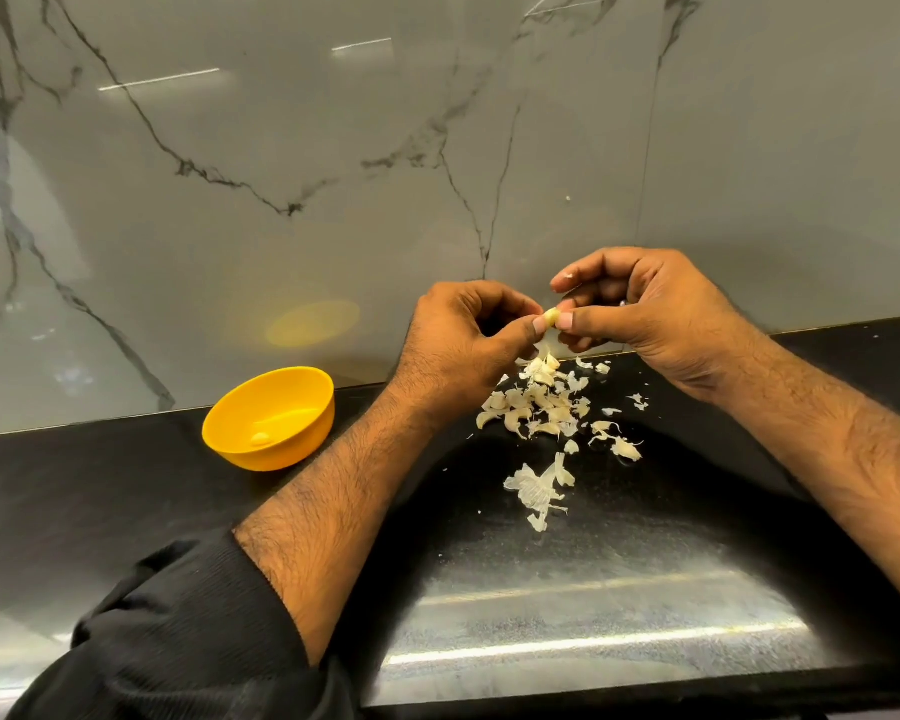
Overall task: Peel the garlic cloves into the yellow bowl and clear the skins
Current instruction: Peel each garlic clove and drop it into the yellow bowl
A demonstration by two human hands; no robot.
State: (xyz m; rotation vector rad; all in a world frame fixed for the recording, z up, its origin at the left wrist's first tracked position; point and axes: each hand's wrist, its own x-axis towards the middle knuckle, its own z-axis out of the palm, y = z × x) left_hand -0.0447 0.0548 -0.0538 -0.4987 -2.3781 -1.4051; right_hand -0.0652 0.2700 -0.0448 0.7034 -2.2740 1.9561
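A small pale garlic clove (550, 318) is pinched between the fingertips of both hands above the counter. My left hand (463, 340) holds it from the left with thumb and curled fingers. My right hand (640, 309) pinches it from the right, the forefinger lifted above. Directly below them lies a heap of garlic cloves and papery skins (541, 402), with a larger flake of skin (539, 488) nearer to me. The yellow bowl (230, 423) stands to the left on the counter, with one peeled clove (260, 438) inside.
The black counter (567, 563) runs from the marble wall (281, 174) toward me and ends in a front edge at the bottom. Small skin scraps lie scattered right of the heap. My black sleeve (178, 631) covers the left forearm low in view.
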